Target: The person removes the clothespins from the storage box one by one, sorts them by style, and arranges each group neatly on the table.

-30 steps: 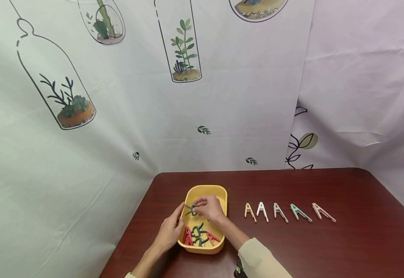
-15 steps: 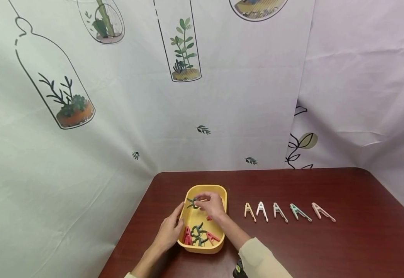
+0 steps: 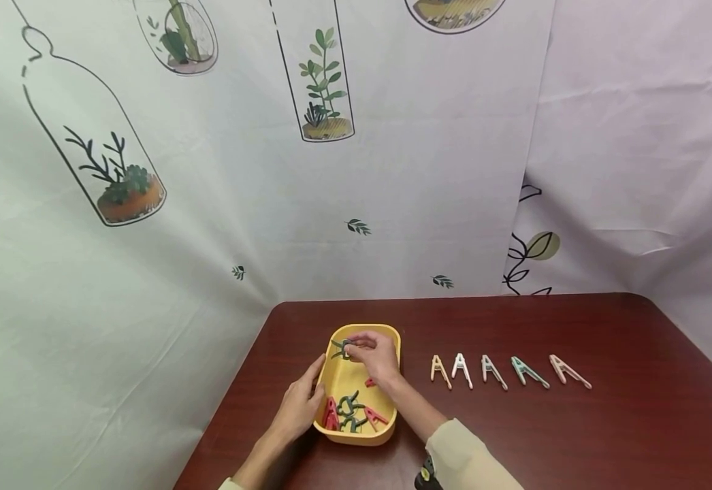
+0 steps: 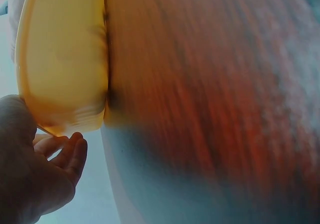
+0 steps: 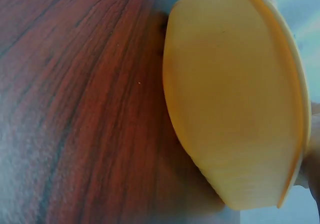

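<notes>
Here we are at the yellow, oblong, plastic-looking tub (image 3: pixel 365 440), and the job looks part done: to the tub's right on the reddish-brown wood-grained table (image 3: pixel 650 422) lie five slim A-shaped clips in a tidy row, a peach clip (image 3: pixel 438 367), a white clip (image 3: pixel 462 367), a pale grey clip (image 3: pixel 493 370), a mint-green clip (image 3: pixel 525 369) and a pale pink clip (image 3: pixel 563 368). Plenty seems left, mind: at the tub's near end sit bright red A-shaped clips (image 3: pixel 331 415) and dark green round-nosed clips (image 3: pixel 350 405). And the right hand (image 3: pixel 376 356), over the tub's far half, has thumb and fingers pinched on a dark green clip with splayed handles (image 3: pixel 345 350), though whether it's off the tub's floor I can't tell! The left hand (image 3: pixel 299 406) rests, fingers fairly straight, against the tub's left side, touching no clip
</notes>
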`<state>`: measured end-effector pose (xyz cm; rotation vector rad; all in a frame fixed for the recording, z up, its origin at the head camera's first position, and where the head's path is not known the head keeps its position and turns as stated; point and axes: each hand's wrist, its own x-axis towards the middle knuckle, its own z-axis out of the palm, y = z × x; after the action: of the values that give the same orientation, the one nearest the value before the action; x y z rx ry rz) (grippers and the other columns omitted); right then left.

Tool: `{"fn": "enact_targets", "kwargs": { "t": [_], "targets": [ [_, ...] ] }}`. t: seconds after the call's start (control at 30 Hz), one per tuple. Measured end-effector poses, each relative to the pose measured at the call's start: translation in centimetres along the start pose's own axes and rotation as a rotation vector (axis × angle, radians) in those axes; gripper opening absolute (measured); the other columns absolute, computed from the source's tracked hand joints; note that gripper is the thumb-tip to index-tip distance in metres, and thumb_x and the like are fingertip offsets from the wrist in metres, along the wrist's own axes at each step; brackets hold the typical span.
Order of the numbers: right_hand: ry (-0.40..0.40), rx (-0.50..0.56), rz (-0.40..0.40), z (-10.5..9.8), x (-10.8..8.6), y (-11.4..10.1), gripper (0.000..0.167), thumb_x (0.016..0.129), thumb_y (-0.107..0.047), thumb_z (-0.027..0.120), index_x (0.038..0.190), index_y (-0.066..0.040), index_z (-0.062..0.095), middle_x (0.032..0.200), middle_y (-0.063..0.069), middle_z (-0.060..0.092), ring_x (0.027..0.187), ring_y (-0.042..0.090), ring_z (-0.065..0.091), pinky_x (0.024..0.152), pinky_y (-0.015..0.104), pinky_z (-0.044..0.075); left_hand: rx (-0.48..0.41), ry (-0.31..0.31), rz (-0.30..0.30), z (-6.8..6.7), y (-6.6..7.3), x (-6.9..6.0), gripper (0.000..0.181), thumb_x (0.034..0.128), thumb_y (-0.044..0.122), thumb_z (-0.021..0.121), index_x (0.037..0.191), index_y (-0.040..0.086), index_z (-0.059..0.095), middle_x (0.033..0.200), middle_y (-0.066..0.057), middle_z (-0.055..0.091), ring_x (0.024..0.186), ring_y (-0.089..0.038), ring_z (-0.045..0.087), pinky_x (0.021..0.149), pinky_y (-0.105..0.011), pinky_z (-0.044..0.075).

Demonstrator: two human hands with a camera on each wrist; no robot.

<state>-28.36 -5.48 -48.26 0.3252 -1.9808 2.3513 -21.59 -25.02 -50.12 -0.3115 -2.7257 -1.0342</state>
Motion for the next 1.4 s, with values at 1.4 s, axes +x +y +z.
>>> {"fn": "enact_targets", "kwargs": {
  "t": [1.4],
  "targets": [
    [0.094, -0.369, -0.146, -12.0, -1.1, -4.3, 0.018, 0.087, 0.001, 0.085, 0.103, -0.003, 0.078, 0.097, 0.01, 0.078, 0.087, 0.023, 0.076, 0.075, 0.023, 0.058, 0.013, 0.015, -0.015, 0.1, 0.4, 0.1, 0.055, 0.104, 0.002, 0.059, 0.159, 0.005, 0.049, 0.151, -0.019, 0.059, 0.127, -0.03, 0.063, 0.102, -0.053, 0.051]
  ]
}}
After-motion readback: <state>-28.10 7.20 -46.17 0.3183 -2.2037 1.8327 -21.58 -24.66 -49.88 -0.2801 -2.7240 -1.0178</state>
